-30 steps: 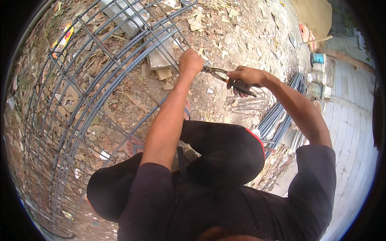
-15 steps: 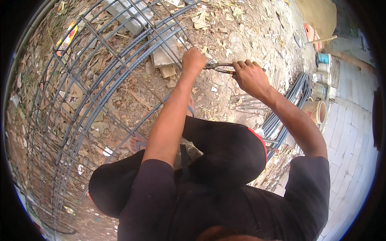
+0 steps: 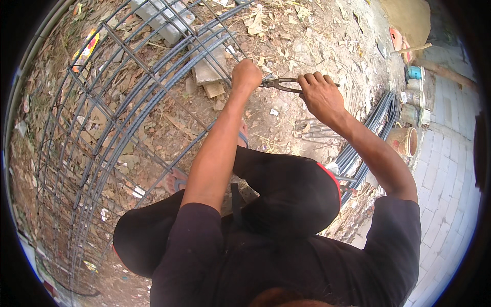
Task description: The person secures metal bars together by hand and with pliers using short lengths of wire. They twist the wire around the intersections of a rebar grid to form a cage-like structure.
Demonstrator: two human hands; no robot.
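A pair of steel pincers [image 3: 281, 84] is in my right hand [image 3: 322, 94], its fingers closed round the handles. The pincers' jaws point left and come right up to my left hand [image 3: 246, 75]. That hand is a fist at the right edge of a rebar cage [image 3: 128, 120], where a thin steel bar [image 3: 231, 37] of the cage runs into it. My fingers hide the gripped part and whatever the jaws touch. Long ribbed bars and square-bent cross bars make up the cage, which curves across the left side.
Concrete blocks [image 3: 207, 64] lie under the cage. At the right is a bundle of bent steel rods [image 3: 376, 125], beside paint buckets [image 3: 409, 140] and a pale block wall [image 3: 442, 169]. Dry leaves and litter cover the dirt ground [image 3: 286, 110]. My knees are bent below my arms.
My right hand and the pincers have shifted very slightly to the right. My left hand stays in the same spot at the cage edge.
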